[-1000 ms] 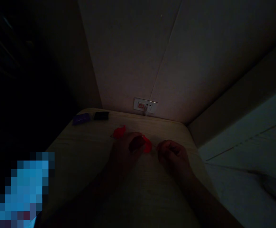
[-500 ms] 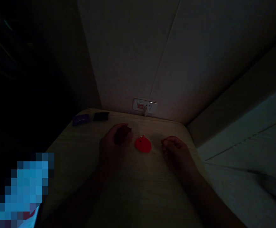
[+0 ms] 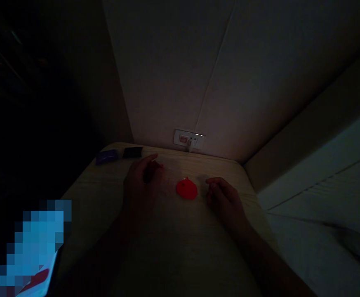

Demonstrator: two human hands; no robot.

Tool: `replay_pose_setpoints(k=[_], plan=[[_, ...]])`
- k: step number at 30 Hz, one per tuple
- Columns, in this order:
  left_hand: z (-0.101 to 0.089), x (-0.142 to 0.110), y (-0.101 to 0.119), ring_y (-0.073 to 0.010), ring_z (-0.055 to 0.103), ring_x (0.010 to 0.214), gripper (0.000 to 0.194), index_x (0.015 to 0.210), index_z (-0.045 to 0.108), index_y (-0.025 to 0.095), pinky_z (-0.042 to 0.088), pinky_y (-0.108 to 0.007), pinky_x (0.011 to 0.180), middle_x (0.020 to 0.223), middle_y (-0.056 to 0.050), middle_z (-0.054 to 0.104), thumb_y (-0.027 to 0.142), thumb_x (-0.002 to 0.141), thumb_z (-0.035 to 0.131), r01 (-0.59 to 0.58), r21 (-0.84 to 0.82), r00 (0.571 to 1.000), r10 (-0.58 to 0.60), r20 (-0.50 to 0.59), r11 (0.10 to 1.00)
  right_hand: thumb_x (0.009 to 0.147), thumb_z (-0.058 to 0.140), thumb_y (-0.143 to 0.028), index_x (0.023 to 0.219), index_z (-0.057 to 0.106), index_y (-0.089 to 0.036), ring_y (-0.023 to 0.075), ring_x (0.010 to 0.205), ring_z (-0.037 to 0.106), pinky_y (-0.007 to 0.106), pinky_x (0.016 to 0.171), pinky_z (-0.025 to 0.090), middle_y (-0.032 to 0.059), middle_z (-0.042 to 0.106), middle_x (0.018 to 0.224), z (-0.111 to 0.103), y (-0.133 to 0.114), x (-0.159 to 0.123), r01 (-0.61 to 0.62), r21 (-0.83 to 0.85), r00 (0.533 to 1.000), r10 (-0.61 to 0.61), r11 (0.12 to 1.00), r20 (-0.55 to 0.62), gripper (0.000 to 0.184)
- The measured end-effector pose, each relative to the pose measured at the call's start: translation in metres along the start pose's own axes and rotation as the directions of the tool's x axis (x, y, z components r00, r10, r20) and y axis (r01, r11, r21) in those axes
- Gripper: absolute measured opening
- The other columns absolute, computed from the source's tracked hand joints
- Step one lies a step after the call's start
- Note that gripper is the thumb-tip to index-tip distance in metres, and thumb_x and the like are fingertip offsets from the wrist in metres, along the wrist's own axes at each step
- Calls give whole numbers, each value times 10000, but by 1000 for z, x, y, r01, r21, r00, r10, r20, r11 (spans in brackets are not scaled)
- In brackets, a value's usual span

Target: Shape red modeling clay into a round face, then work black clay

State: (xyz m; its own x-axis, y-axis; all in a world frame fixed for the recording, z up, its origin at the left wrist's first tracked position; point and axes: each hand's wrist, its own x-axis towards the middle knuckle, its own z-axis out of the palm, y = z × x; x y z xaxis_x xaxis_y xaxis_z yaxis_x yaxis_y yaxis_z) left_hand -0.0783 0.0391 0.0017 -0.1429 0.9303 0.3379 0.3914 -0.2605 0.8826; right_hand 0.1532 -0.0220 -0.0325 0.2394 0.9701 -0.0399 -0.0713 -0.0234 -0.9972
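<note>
After moving left hand [image 3: 139, 185] away, leaves red circle [image 3: 186, 189] free, but can't tell if grasping with either hand's fingers [image 3: 221, 182]

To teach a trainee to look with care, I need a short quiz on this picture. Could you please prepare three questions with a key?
1. True or false: the red piece lies between the left hand and the right hand, touching neither.

2. Choose one: the switch on the wall is A blue; B green; C reddish.

3. Fill the gap: the black item lies beside a ____ one.

Key: 1 true; 2 C; 3 purple.
</note>
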Motion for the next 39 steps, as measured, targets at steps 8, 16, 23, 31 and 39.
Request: replay_pose_setpoints(k=[8,16,23,31,39], plan=[[-1,-10,6,-251,696,855,227,943,718,204,501,-368,764,923,-59,753,281,898,509,-190,230,901,76,428,955,889,692,-416,980,788,-161,214,795,668,302,688,508,91,764,895,-4,-6,-1,202,-484,977,-207,852,45,287],[0,-15,10,-253,678,768,242,884,726,231,450,-357,716,812,-60,745,313,915,501,-199,385,847,-40,530,901,847,674,-416,1156,770,-106,174,670,595,274,591,421,67,743,799,2,-12,22,46,-542,981,64,839,182,448],[3,-16,10,-273,687,807,246,840,711,231,436,-357,712,823,-75,750,307,899,484,-218,423,833,-58,550,880,739,737,-382,743,750,-118,79,453,379,234,455,236,-32,536,510,-1,-28,38,-220,-467,903,360,856,235,265],[4,-16,10,-281,672,801,230,837,713,232,433,-359,695,804,-78,737,318,870,502,-186,417,837,-79,542,890,651,778,-358,654,689,-135,71,436,383,233,443,236,-40,521,490,3,-34,42,-243,-428,894,372,870,248,240],[6,-11,1,-192,621,678,236,823,716,205,452,-301,648,715,-22,679,295,868,501,-1,-7,901,4,433,1000,626,866,-357,742,721,-125,59,488,438,210,476,283,-38,574,563,-2,-65,41,-239,-155,916,275,959,292,297]])
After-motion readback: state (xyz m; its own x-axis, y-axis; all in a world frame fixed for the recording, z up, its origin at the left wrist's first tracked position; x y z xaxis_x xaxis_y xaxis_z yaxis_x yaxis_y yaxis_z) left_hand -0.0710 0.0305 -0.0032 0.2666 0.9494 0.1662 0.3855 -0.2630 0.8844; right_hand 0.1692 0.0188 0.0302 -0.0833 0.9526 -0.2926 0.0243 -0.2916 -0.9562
